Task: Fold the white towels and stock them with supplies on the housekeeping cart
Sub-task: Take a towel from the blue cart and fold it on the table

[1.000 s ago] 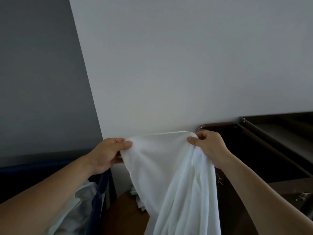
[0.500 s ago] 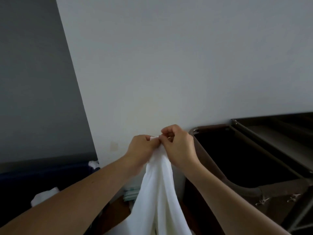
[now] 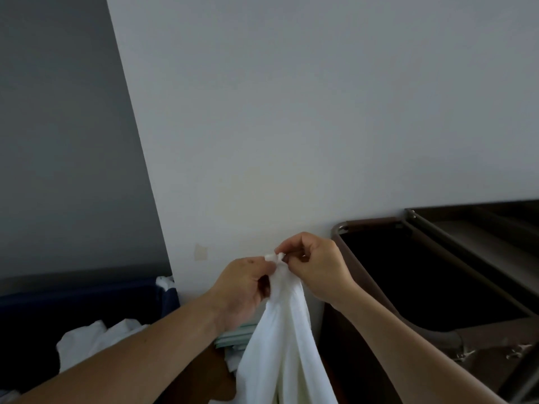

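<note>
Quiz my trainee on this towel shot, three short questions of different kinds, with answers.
1. True or false: the left hand and right hand both pinch the towel at its top.
2. The towel: A) lies flat on a shelf, B) hangs from the hands, C) lies on the floor.
3. Fill in: the brown bin stands to the towel's ____.
Key: 1 true; 2 B; 3 right.

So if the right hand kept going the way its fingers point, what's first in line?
The right hand points left, into the towel corner it pinches; just past that, the left hand, seemingly almost touching, though depth is unclear.
</note>
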`<state>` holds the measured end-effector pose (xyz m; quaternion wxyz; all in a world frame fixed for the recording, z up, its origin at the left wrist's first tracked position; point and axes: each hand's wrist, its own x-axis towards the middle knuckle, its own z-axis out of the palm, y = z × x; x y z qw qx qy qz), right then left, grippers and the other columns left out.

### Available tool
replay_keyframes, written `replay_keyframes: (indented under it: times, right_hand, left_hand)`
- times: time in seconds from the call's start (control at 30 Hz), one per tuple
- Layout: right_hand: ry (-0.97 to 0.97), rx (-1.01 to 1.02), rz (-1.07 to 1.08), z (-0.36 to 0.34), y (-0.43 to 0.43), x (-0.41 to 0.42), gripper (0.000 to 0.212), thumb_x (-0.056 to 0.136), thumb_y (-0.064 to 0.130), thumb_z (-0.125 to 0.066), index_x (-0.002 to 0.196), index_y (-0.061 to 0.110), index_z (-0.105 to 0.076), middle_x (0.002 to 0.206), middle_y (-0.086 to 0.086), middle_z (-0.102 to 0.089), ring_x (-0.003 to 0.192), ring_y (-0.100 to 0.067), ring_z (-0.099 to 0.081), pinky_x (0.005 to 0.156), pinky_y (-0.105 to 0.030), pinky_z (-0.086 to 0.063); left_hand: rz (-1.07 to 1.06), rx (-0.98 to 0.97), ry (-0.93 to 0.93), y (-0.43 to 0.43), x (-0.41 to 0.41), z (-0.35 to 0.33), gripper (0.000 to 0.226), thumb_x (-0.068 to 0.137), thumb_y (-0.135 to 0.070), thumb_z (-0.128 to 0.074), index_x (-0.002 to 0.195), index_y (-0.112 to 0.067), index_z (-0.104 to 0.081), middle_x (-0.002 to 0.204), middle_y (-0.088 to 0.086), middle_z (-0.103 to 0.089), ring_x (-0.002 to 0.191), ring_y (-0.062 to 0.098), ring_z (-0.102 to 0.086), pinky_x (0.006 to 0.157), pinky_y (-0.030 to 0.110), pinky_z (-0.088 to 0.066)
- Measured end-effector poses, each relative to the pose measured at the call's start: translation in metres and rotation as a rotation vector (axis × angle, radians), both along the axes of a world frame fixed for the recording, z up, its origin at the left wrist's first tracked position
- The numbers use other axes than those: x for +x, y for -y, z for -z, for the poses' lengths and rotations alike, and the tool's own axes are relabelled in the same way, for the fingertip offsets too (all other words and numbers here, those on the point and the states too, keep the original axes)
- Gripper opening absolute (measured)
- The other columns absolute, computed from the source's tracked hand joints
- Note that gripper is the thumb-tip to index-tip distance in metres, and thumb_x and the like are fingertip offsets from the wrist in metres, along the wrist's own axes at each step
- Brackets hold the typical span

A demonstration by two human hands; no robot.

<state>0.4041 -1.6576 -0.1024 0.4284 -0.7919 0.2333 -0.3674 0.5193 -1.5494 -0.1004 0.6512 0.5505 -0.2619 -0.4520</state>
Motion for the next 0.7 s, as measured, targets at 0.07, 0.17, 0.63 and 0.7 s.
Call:
replay_keyframes:
  times: [0.07, 0.17, 0.63, 0.7]
  right_hand:
    - [0.009, 0.001, -0.021, 0.004, -0.001, 0.000, 0.031, 0.084, -0.004, -0.065, 0.082, 0.026, -0.073, 0.084, 0.008, -0.076, 0.081, -0.010, -0.072, 0.081, -0.030, -0.059]
    - [0.016, 0.013, -0.037, 0.009, -0.002, 0.000, 0.026, 0.084, 0.000, -0.069, 0.083, 0.026, -0.074, 0.083, 0.009, -0.076, 0.078, -0.007, -0.071, 0.076, -0.023, -0.058]
    - [-0.091, 0.026, -0.056, 0.023, 0.001, -0.008, 0.016, 0.080, 0.031, -0.083, 0.079, 0.035, -0.068, 0.080, 0.017, -0.073, 0.075, -0.001, -0.067, 0.071, -0.017, -0.052]
    - [-0.122, -0.020, -0.050, 0.024, -0.001, -0.008, 0.016, 0.082, 0.033, -0.080, 0.077, 0.037, -0.065, 0.079, 0.021, -0.070, 0.072, -0.001, -0.066, 0.065, -0.016, -0.052]
  left_hand:
    - [-0.021, 0.012, 0.001, -0.002, 0.000, 0.005, 0.024, 0.099, -0.003, -0.051, 0.107, 0.012, -0.068, 0.091, 0.020, -0.069, 0.073, 0.023, -0.066, 0.064, 0.030, -0.052]
    - [-0.021, 0.055, 0.056, -0.003, 0.001, 0.009, 0.027, 0.100, -0.017, -0.054, 0.105, 0.002, -0.073, 0.092, 0.015, -0.074, 0.077, 0.022, -0.070, 0.070, 0.034, -0.055]
    - [0.231, 0.114, 0.241, -0.015, -0.002, 0.004, 0.045, 0.079, -0.011, -0.054, 0.116, 0.013, -0.061, 0.113, 0.030, -0.065, 0.105, 0.040, -0.062, 0.100, 0.057, -0.047]
    - [0.299, 0.121, 0.382, -0.016, -0.003, 0.002, 0.039, 0.083, -0.012, -0.062, 0.114, 0.010, -0.062, 0.113, 0.029, -0.066, 0.103, 0.036, -0.065, 0.098, 0.056, -0.048]
